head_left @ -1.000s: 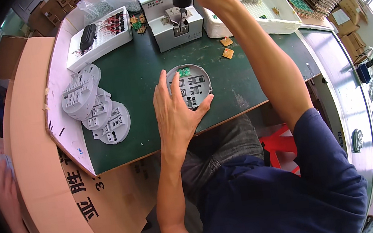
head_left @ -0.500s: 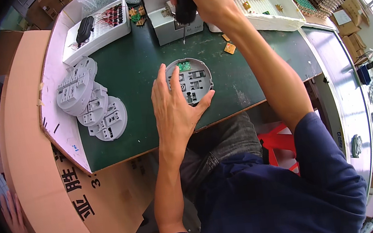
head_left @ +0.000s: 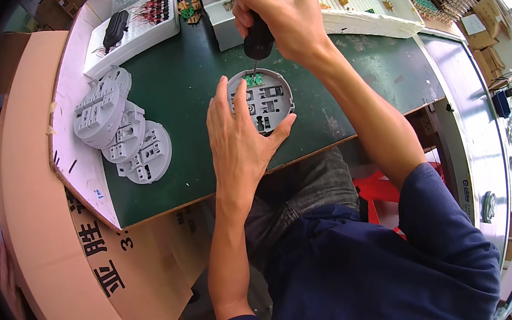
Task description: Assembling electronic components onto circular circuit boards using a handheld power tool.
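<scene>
On the green bench sits a round grey plastic housing [head_left: 275, 108] with cut-outs and raised walls. A small green circuit board [head_left: 253, 80] lies inside its far edge. My left hand [head_left: 238, 127] grips the housing from the left and near side, thumb at the near right rim and fingers over the left rim. Wrapped in my right hand [head_left: 293, 22] is a black electric screwdriver [head_left: 259, 41], held upright. Its thin bit comes down at the green board; whether it touches a screw is too small to tell.
Several similar grey housings [head_left: 143, 154] are heaped at the left. Behind are a white foam tray [head_left: 155, 41] of wired parts, a box [head_left: 223, 26] and a foam tray [head_left: 374, 27] with gloves. Cardboard [head_left: 38, 206] borders the left, where another person's hand shows blurred.
My right hand has lowered the screwdriver toward me, bringing its bit from above the bare bench to the green board. My left hand keeps its hold on the housing.
</scene>
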